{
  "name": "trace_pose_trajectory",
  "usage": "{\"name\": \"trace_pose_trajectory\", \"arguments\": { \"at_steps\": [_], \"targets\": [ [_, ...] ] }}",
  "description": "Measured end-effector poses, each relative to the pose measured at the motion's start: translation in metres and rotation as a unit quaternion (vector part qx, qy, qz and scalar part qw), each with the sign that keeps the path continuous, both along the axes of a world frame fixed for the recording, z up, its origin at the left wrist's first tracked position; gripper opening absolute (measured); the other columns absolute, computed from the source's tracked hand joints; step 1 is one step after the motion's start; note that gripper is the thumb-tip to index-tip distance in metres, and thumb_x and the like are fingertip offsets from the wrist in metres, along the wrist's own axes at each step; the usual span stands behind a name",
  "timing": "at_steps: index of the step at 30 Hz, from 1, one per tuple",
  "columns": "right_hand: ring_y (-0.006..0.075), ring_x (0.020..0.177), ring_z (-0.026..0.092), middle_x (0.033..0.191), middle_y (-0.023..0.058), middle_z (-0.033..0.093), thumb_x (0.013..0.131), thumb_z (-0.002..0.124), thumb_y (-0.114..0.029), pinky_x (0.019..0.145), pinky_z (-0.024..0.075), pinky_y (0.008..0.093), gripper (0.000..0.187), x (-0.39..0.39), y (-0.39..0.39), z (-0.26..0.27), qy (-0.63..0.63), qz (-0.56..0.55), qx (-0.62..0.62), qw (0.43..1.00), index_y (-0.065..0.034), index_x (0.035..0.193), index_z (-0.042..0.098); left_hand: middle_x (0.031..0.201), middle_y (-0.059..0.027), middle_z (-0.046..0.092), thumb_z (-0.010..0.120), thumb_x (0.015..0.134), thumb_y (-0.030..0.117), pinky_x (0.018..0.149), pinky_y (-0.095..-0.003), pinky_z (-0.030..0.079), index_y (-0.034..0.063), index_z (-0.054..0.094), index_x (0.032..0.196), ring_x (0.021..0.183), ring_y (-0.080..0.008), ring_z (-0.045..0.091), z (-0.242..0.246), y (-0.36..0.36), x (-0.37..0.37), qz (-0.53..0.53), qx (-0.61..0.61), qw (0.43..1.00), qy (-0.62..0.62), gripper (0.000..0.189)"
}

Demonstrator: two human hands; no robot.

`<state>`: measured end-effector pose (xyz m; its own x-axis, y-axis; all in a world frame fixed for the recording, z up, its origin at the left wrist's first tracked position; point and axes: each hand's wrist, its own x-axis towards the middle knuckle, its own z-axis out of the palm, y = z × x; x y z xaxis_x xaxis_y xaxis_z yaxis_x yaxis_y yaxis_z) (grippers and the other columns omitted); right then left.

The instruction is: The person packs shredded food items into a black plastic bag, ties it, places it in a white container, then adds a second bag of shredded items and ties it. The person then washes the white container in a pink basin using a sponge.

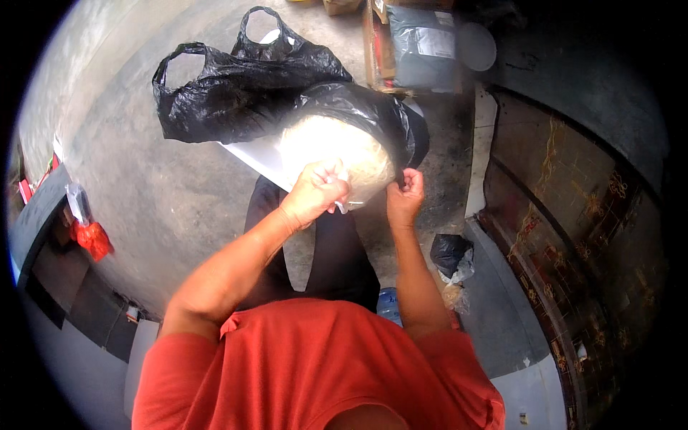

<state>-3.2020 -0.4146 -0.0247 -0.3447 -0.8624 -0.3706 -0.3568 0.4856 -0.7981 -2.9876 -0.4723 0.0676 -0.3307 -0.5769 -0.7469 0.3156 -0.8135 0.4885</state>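
Observation:
A large pale bundle (344, 148), apparently wrapped in clear plastic, lies in front of me. Strong light washes out its top, so I cannot tell its contents. My left hand (317, 191) grips a gathered bit of thin plastic at the bundle's near edge. Black plastic (365, 105) covers the far and right sides of the bundle. My right hand (407, 193) has its fingers curled at the lower edge of that plastic, thumb and fingertips pinching it. Joined to it or lying against it is a black plastic carrier bag (231, 99) with two loop handles, spread to the left.
A white flat surface (258, 158) shows beneath the bags. Beyond stands a cardboard box (373, 54) with a grey plastic parcel (422, 48). A patterned panel (580, 215) curves along the right. Crumpled black plastic (451, 255) and a water bottle (388, 306) are near my right arm.

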Motion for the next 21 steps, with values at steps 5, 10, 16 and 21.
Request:
{"name": "trace_pose_trajectory", "arguments": {
  "at_steps": [5, 10, 16, 21],
  "targets": [
    [0.0121, 0.072, 0.052, 0.086, 0.0055, 0.051, 0.068, 0.055, 0.006, 0.061, 0.0437, 0.022, 0.032, 0.011, 0.024, -0.006, 0.103, -0.057, 0.113, 0.987, -0.0011, 0.098, 0.047, 0.06, -0.0005, 0.053, 0.05, 0.078, 0.004, 0.041, -0.0171, 0.036, 0.0111, 0.044, 0.069, 0.048, -0.0054, 0.047, 0.002, -0.002, -0.011, -0.005, -0.004, 0.999, -0.036, 0.013],
    [0.0119, 0.07, 0.052, 0.084, 0.0038, 0.053, 0.067, 0.063, 0.005, 0.057, 0.0441, 0.0232, 0.036, 0.067, 0.058, 0.047, -0.135, -0.115, 0.221, 0.959, 0.0002, 0.098, 0.047, 0.058, 0.0025, 0.05, 0.05, 0.078, 0.004, 0.041, -0.0178, 0.034, 0.0104, 0.045, 0.068, 0.047, -0.0033, 0.043, -0.005, -0.002, -0.015, -0.03, -0.048, 0.998, -0.037, 0.013],
    [0.0165, 0.096, 0.057, 0.101, 0.0104, 0.061, 0.074, 0.063, -0.005, 0.082, 0.0448, 0.0291, 0.031, 0.098, 0.022, 0.142, -0.365, 0.226, 0.228, 0.874, -0.0013, 0.104, 0.055, 0.061, 0.0068, 0.042, 0.048, 0.075, 0.0, 0.045, -0.0195, 0.03, 0.0086, 0.046, 0.066, 0.056, -0.0015, 0.038, -0.009, 0.016, -0.015, -0.094, -0.146, 0.985, -0.01, 0.013],
    [0.0177, 0.085, 0.063, 0.09, 0.0099, 0.066, 0.076, 0.058, -0.003, 0.074, 0.0497, 0.0278, 0.018, 0.064, -0.091, 0.195, -0.388, 0.532, 0.119, 0.744, -0.0029, 0.094, 0.064, 0.054, -0.0015, 0.043, 0.052, 0.07, -0.001, 0.046, -0.0236, 0.037, 0.0051, 0.046, 0.068, 0.052, -0.006, 0.046, 0.021, 0.02, 0.004, -0.254, -0.284, 0.922, -0.066, 0.009]
  ]
}}
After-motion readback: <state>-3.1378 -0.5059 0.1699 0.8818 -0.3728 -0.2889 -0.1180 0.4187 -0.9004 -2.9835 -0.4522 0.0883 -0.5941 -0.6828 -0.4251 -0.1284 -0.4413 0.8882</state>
